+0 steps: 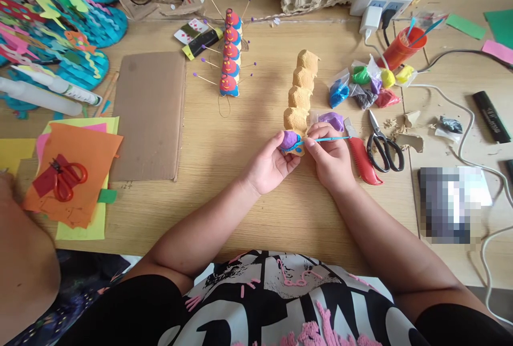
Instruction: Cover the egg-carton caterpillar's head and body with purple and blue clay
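A strip of yellow egg-carton cups [298, 92] stretches away from me over the wooden table. Its nearest cup is covered with purple clay [290, 138], with blue clay [297, 150] along the lower edge. My left hand [269, 164] grips this near end, thumb on the purple side and fingers beneath. Between the thumb and fingers of my right hand [329, 156] is a thin blue modelling tool [326, 139], its tip against the blue clay. Just beyond that hand sits a bag of purple clay [332, 120].
A red-handled knife [364, 156] and black scissors [385, 153] lie close to my right hand. Bags of coloured clay and a red cup [404, 49] stand farther right. A finished caterpillar [230, 57], cardboard [148, 116] and coloured paper [94, 175] are leftward. Another person's arm [24, 239] is far left.
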`<state>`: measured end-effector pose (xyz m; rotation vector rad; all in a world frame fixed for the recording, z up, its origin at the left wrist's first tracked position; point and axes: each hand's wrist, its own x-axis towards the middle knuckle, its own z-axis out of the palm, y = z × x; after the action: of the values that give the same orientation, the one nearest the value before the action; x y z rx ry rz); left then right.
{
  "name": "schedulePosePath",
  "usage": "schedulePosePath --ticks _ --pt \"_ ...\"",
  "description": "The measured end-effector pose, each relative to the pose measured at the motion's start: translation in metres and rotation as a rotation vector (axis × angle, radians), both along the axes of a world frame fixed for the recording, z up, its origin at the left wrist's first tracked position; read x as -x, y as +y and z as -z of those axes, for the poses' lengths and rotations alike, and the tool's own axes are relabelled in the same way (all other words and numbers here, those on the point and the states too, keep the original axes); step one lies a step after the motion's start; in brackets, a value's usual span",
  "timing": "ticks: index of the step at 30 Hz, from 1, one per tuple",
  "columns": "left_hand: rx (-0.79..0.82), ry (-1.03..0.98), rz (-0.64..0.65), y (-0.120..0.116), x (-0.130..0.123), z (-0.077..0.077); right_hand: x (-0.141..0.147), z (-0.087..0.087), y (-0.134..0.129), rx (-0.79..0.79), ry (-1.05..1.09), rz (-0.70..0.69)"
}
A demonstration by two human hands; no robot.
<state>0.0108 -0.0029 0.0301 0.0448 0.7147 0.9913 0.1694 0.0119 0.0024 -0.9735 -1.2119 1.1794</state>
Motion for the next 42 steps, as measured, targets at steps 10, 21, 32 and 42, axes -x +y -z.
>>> schedulePosePath --ticks 10,21,32,42 --pt "-0.005 -0.015 -0.004 -0.0005 0.0003 0.0006 0.0008 -0.0015 -0.0003 -0.017 -0.025 0.016" --pt "0.005 -0.002 -0.004 -0.0005 0.0004 -0.0001 -0.0002 0.0024 0.0020 0.048 0.094 -0.003" --pt "0.010 0.002 -0.004 -0.0007 0.0002 -0.0023 -0.0004 0.0011 0.0011 0.057 0.110 -0.002" --pt "-0.014 0.002 0.009 -0.0012 0.0007 -0.0005 -0.0011 0.0013 0.0016 0.029 0.095 -0.013"
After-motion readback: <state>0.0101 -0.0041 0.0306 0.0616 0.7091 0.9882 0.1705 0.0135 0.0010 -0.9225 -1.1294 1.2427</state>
